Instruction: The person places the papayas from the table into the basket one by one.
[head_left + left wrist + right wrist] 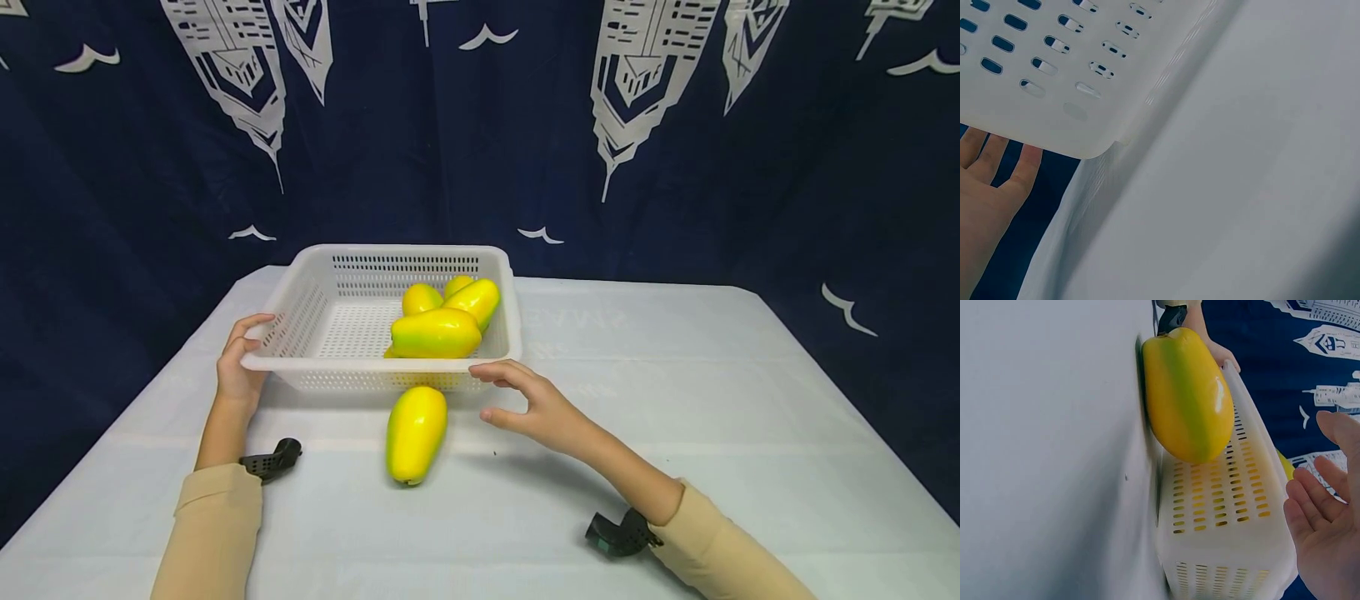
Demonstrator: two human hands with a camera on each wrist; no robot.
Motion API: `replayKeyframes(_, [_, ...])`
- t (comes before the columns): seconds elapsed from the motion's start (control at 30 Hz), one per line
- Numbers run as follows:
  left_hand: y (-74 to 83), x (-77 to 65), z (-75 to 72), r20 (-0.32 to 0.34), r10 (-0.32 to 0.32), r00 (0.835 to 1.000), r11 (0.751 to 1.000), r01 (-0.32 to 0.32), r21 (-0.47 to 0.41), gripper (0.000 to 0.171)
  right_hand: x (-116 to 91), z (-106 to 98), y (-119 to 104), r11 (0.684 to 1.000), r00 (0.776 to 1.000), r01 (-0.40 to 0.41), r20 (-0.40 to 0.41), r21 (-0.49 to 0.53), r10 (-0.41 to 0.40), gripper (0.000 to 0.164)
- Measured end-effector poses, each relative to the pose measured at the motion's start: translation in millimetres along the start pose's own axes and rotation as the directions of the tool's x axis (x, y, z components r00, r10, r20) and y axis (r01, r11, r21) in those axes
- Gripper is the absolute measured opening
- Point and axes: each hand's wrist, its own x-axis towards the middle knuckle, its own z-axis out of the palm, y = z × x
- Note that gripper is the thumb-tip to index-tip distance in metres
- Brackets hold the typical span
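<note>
A white perforated plastic basket [360, 364] stands on the table, several yellow mangoes [437, 333] heaped in its right half. At its left front corner my left hand [242, 367] grips the rim; in the left wrist view the fingers [1025, 165] reach up to the rim's edge. One more yellow mango [417, 435] with a green streak lies on the cloth just in front of the basket. To the right of it, my right hand [536, 408] hovers near the basket's right front corner, fingers spread from the thumb and holding nothing. In the right wrist view, the loose mango [1186, 394] overlaps the basket wall.
A white cloth covers the table [675, 433]. Behind it hangs a dark blue curtain [450, 150] with white building and bird prints. Black wrist devices [621, 533] are strapped at both sleeves.
</note>
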Motion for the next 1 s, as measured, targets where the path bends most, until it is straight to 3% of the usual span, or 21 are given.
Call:
replayKeyframes(0.3, [-0.4,0.7,0.2,0.014,0.014,1.000,1.000,-0.013,-0.012,0.042,6,10,1,0.999,0.998,0.038,0.053,-0.020,-0.037,0.047])
replayKeyframes(1.0, [0.5,0.2,-1.0,0.008,-0.005,1.000,0.999,0.006,-0.034,0.042,29,36,-6,0.999,0.988,0.020,0.152,-0.047,-0.013,0.050])
